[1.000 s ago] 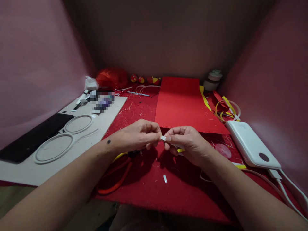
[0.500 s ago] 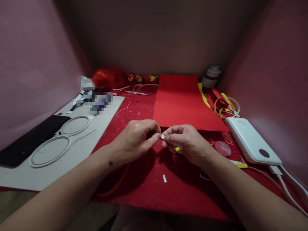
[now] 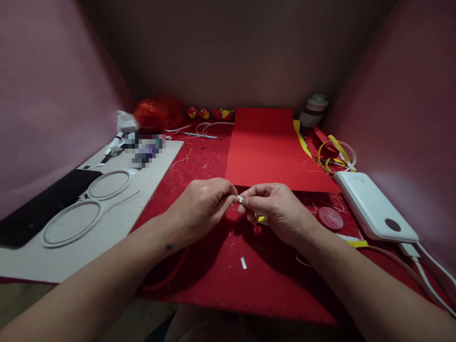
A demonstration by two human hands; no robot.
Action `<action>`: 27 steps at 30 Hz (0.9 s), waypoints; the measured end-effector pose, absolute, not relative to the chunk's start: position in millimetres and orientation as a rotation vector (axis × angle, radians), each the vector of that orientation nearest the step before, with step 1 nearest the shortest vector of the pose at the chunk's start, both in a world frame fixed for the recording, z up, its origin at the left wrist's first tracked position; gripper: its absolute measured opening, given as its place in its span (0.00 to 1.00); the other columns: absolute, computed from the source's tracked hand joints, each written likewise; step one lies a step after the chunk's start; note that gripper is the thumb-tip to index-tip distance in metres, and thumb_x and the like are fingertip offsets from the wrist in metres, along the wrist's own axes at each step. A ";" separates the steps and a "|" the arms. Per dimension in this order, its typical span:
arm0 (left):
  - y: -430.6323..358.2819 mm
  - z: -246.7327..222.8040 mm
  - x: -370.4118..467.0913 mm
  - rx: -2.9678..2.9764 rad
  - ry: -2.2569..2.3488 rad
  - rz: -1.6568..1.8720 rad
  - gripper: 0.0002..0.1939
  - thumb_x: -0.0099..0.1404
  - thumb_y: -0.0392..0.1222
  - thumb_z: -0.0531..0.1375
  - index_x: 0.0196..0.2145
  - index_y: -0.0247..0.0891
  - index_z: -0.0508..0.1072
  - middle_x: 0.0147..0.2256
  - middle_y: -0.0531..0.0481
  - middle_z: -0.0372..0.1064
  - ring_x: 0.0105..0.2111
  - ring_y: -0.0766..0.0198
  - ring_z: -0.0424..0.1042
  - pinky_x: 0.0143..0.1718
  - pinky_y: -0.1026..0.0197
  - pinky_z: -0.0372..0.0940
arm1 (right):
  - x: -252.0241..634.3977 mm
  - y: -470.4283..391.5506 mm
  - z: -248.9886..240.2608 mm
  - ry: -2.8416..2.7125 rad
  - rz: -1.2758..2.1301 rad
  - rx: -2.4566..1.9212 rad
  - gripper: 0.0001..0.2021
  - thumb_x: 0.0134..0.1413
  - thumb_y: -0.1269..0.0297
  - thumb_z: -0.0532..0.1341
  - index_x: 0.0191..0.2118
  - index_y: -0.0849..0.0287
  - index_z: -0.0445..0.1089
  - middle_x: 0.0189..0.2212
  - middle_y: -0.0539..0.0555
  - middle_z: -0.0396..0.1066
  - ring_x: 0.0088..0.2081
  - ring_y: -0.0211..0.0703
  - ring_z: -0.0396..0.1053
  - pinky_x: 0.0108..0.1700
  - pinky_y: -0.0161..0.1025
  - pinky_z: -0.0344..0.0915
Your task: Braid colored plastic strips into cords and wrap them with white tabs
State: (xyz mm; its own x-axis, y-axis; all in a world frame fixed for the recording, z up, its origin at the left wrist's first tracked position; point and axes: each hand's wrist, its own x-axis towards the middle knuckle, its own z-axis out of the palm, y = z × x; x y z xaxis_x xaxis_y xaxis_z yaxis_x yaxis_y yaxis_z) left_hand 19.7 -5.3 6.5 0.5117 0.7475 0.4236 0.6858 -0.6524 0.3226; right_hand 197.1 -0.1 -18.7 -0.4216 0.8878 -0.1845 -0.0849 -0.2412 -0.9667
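Note:
Between my two hands is a small white strip, pinched at the fingertips over the red cloth. My left hand grips its left end between thumb and forefinger. My right hand pinches the other end, and a bit of yellow strip shows under its curled fingers. Whether the yellow piece joins the white strip is hidden by the fingers. Another small white strip lies on the cloth below my hands. Behind them is a red corrugated sheet.
A white power bank with cables is at right, beside a round clear disc and yellow strips. On the left, a pale board bears white rings and a black flat case. A jar stands behind.
Both hands keep their pinch on the white strip, and less of it shows between the fingertips. The whole view has shifted slightly.

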 end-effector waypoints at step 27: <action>-10.8 16.1 29.1 2.474 1.386 0.622 0.09 0.61 0.33 0.55 0.29 0.33 0.75 0.26 0.49 0.74 0.23 0.69 0.69 0.25 0.68 0.59 | 190.9 -3.4 -12.5 -1.266 1.682 -1.092 0.05 0.42 0.68 0.63 0.22 0.63 0.68 0.19 0.50 0.69 0.19 0.31 0.60 0.23 0.32 0.57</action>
